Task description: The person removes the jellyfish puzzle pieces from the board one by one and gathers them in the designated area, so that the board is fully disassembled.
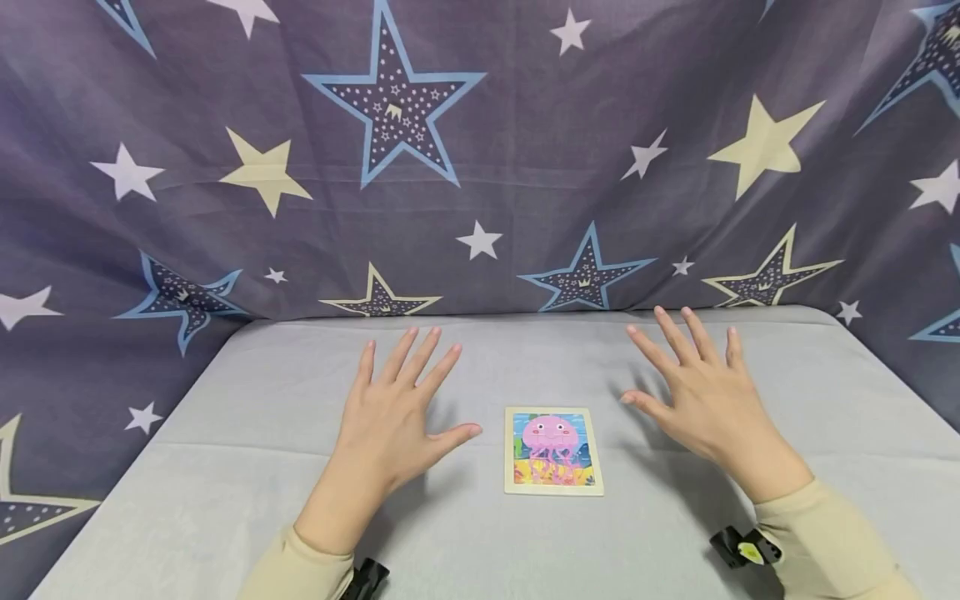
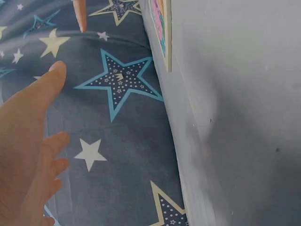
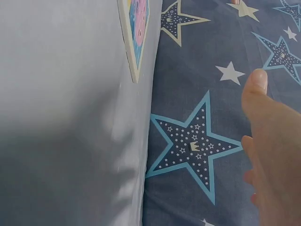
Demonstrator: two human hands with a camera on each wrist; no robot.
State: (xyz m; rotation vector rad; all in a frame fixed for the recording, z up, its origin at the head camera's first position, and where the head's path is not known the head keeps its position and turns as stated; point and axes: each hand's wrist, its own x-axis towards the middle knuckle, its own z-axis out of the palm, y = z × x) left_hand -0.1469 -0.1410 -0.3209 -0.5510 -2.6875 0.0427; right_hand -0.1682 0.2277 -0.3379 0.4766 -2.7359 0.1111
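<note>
A small jigsaw puzzle (image 1: 553, 451) in a pale frame lies flat between the two hands, showing a pink jellyfish over a blue and yellow sea floor. To its left, the left hand (image 1: 393, 417) is spread over the table, fingers straight and thumb pointing toward the puzzle. The right hand (image 1: 708, 400) hovers on the other side with its fingers fanned out, casting a shadow. Both hands hold nothing. In the left wrist view the puzzle's edge (image 2: 168, 37) shows at the top; the right wrist view catches its corner (image 3: 134, 66) too.
A light grey cloth covers the table (image 1: 225, 483). Behind it and at both sides hangs a dark curtain (image 1: 510, 125) with printed stars. Each sleeve carries a black wrist device, such as the one on the right (image 1: 746, 547).
</note>
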